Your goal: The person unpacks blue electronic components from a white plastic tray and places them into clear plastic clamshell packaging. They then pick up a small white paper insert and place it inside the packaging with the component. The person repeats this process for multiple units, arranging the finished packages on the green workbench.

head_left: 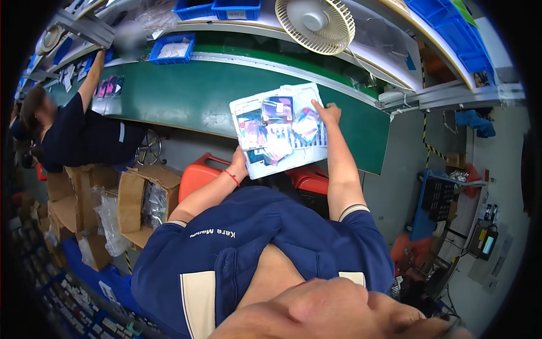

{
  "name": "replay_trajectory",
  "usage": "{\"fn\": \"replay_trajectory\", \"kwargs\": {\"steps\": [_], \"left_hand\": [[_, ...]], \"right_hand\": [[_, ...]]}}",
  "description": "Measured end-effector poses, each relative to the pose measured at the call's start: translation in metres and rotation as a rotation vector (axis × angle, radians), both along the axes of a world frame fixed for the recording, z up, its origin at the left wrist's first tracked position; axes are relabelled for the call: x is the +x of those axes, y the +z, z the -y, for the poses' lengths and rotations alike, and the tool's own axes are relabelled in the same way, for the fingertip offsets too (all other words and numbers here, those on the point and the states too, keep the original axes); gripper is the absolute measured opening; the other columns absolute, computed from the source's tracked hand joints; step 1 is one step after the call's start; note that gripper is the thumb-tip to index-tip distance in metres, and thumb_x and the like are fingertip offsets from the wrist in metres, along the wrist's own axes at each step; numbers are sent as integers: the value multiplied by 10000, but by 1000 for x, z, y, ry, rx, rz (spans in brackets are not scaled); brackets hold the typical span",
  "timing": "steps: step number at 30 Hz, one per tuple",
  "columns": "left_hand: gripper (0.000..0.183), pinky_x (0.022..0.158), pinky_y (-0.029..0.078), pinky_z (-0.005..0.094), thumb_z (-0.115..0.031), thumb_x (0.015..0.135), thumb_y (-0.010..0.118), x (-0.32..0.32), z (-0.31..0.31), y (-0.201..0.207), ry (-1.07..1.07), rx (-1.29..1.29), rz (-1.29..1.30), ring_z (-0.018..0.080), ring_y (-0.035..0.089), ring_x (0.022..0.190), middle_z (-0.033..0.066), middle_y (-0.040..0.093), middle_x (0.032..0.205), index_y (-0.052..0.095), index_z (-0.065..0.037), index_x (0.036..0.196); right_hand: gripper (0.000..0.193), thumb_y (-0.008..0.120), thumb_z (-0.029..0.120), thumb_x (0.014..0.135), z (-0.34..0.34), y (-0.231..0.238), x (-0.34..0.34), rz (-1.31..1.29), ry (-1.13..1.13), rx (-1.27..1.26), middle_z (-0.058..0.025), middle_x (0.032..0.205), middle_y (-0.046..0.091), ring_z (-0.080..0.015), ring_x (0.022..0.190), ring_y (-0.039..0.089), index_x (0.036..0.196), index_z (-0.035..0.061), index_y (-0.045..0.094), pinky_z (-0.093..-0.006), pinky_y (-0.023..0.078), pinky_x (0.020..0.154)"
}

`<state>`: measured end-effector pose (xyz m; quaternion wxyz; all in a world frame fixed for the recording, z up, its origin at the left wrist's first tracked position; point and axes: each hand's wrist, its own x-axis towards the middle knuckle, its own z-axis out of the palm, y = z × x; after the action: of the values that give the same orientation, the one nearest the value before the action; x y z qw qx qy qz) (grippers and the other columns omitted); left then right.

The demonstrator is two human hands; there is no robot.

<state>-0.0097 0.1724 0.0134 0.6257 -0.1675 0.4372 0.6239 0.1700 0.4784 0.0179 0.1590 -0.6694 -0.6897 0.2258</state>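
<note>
Over the front edge of the green workbench (186, 85) I hold a shallow white plastic tray (289, 165), tilted toward me. My left hand (240, 163) grips its near left side. My right hand (328, 112) is closed on the far right edge, thumb over the rim. Inside lie several clear plastic packets: a dark and pink one (277, 109) at the back, a shiny one (306, 125) on the right, a pinkish one (251, 134) on the left and a whitish one (277, 148) in front. Glare hides what the packets contain.
A fan (315, 22) stands on the shelf above the bench, and a blue bin (172, 51) with white pieces sits at its back. A co-worker (79, 133) reaches up at the far left. Red chairs (197, 176) and open cardboard boxes (138, 206) are below the bench.
</note>
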Motion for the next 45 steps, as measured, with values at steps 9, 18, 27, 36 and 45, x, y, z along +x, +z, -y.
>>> {"fn": "replay_trajectory", "kwargs": {"steps": [9,18,27,36,45], "left_hand": [[390,681,470,492,-381,950,440,23,-32,22,-593,-567,-392,241,583,879,91,606,934,562,-35,1085],[719,985,384,422,-506,719,725,-25,-160,80,-525,-104,-1872,369,524,1100,214,579,1158,562,-16,1219],[952,913,476,351,-570,549,817,-30,-211,84,-1182,-192,-1439,324,609,1078,223,611,1180,553,59,1212],[688,814,494,315,-328,557,881,-20,-186,95,-895,32,-1327,250,637,906,184,655,981,592,56,1049],[484,939,500,410,-150,859,678,-55,-42,83,-363,214,-182,259,615,1074,164,601,1194,484,41,1259]], "right_hand": [[735,741,587,664,-7,117,10,35,106,-209,-252,1185,584,-369,1141,557,1080,-12,645,-450,481,895],[975,880,478,528,25,91,-9,153,64,-205,-246,1270,486,-376,1193,483,1254,-29,473,-419,426,981],[526,836,256,649,23,94,19,-244,67,92,-217,893,665,-361,823,661,1004,-26,567,-402,514,741],[458,841,213,616,98,76,48,-170,625,-71,-215,1064,587,-355,954,587,939,-53,653,-393,479,852],[502,829,203,643,108,82,35,-68,643,-253,-240,994,621,-396,924,607,1018,-32,591,-435,490,801]]}}
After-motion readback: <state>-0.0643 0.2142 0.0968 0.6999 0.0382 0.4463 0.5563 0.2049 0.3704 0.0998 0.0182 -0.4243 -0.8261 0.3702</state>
